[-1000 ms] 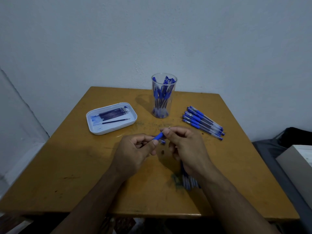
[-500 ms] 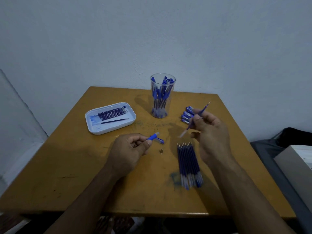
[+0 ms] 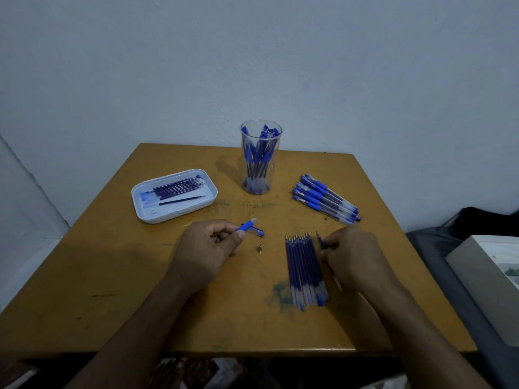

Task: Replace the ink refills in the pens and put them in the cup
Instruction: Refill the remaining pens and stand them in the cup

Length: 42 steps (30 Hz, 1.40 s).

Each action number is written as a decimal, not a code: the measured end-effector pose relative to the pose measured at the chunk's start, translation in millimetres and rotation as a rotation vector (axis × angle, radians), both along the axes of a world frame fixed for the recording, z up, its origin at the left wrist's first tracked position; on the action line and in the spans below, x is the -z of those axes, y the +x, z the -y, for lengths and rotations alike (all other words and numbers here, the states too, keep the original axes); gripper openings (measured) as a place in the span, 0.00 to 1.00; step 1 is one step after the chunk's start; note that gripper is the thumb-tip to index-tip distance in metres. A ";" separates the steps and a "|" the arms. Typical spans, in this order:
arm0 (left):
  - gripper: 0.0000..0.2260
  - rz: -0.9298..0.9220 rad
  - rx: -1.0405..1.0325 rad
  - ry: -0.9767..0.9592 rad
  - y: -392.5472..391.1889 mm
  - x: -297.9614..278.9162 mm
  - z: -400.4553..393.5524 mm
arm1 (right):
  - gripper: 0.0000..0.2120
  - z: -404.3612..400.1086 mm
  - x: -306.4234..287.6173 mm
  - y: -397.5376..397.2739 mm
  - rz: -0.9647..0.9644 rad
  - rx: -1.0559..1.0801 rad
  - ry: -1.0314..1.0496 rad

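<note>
Pens (image 3: 325, 198) (print unreadable) beside cup (image 3: 259, 158)

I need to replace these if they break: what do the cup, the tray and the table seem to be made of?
Cup: clear, glossy, likely plastic; the pens show through its wall.
Tray: white, smooth, probably plastic, with rounded moulded corners.
Table: yellow-brown, matt, seemingly wood or laminate; scuffed and ink-stained.

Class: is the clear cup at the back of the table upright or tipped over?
Upright. The clear cup stands on its base on the table, rim up, pens leaning inside.
</note>
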<state>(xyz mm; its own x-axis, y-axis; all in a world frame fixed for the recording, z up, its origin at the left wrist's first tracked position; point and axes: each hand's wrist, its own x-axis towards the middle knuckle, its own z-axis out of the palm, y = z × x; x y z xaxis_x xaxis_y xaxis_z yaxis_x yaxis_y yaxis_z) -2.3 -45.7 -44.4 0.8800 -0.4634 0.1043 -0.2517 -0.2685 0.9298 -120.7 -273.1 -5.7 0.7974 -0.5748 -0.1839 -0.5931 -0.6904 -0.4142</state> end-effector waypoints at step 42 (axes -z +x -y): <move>0.03 0.031 -0.607 -0.326 73.2 -4.1 -100.3 | 0.12 -137.8 -18.1 160.2 0.217 -0.578 -0.250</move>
